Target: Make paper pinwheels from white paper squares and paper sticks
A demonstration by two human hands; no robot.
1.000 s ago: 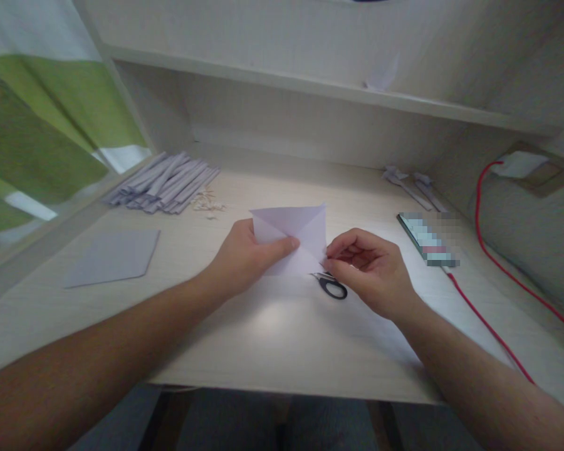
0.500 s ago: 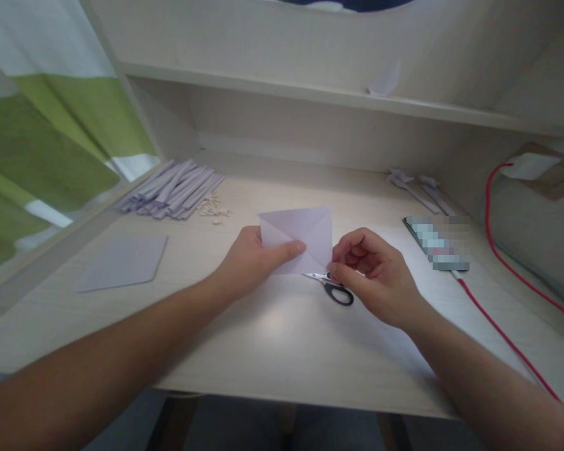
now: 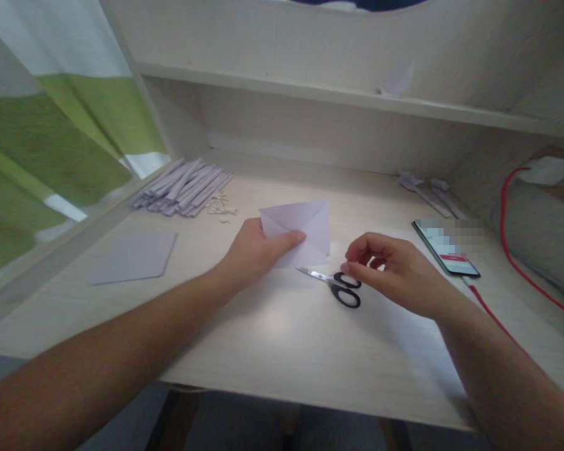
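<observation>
Left hand [image 3: 256, 250] pinches the folded paper [image 3: 305, 228], lifted just above the desk [image 3: 272, 338]. Right hand [image 3: 395, 269], fingers curled and empty, hovers at the scissors [image 3: 333, 285] handles; best to thread the loops squarely.

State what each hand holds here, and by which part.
The left hand pinches the folded white paper sheet at its left edge. The right hand holds nothing, its fingertips at the black-handled metal scissors.

By my fingers lay a pale lilac folded paper sheet [image 3: 305, 228], black-handled steel scissors [image 3: 338, 288] and a red cable [image 3: 507, 219].
</observation>
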